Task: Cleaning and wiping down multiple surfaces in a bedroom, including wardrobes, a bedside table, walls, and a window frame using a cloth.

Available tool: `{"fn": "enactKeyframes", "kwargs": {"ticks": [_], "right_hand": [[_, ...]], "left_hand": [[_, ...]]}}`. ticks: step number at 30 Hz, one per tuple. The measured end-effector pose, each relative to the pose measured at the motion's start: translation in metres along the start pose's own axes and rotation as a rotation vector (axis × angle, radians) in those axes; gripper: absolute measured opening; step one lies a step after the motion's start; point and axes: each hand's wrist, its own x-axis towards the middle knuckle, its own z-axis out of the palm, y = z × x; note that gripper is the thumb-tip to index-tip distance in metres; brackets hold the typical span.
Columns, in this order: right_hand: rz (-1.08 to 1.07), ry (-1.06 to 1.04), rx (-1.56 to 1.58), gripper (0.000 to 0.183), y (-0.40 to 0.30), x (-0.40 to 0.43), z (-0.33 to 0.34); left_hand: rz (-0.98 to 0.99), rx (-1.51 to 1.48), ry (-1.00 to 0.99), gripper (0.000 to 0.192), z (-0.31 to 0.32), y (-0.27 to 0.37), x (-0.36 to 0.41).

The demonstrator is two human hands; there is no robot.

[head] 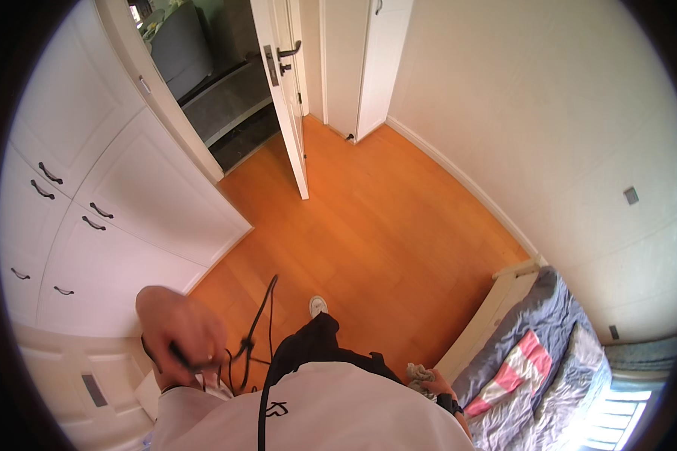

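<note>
My left hand (183, 330), blurred, is raised at the lower left in front of the white cabinets. A dark piece shows in its grip, apparently part of the black cable (254, 324) that loops beside it over the floor. The blur hides how the fingers close and where the cable ends. My right hand (441, 385), with a dark band at the wrist, is low beside my hip near the bed. It grips a bunched greyish cloth (419, 376).
White cabinets (141, 186) with dark handles line the left. An open white door (285, 113) juts over the wooden floor (372, 225). At lower right is a bed frame (479, 321) with a blue-grey quilt (519, 315) and a pink-and-white striped fabric (513, 369).
</note>
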Motion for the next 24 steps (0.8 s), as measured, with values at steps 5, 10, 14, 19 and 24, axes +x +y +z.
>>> {"fn": "enactKeyframes", "kwargs": {"ticks": [5,10,14,19,24], "right_hand": [[0.044,-0.007,-0.042,0.057,-0.096,0.035,0.003],[0.007,0.023,-0.234,0.059,-0.221,0.081,-0.014],[-0.118,0.079,-0.248,0.061,-0.323,0.112,-0.051],[-0.355,0.022,-0.203,0.061,-0.444,0.171,-0.113],[-0.652,-0.103,0.002,0.057,-0.547,0.257,-0.152]], "left_hand": [[-0.961,0.474,0.609,0.017,-0.084,-0.063,-0.053],[-1.057,0.346,0.215,0.031,-0.156,-0.177,-0.065],[-1.063,0.355,-0.035,0.034,-0.238,-0.225,-0.052],[-0.991,0.677,0.823,0.038,-0.406,-0.177,-0.035],[-0.769,1.911,1.545,0.079,-0.565,-0.096,-0.049]]}}
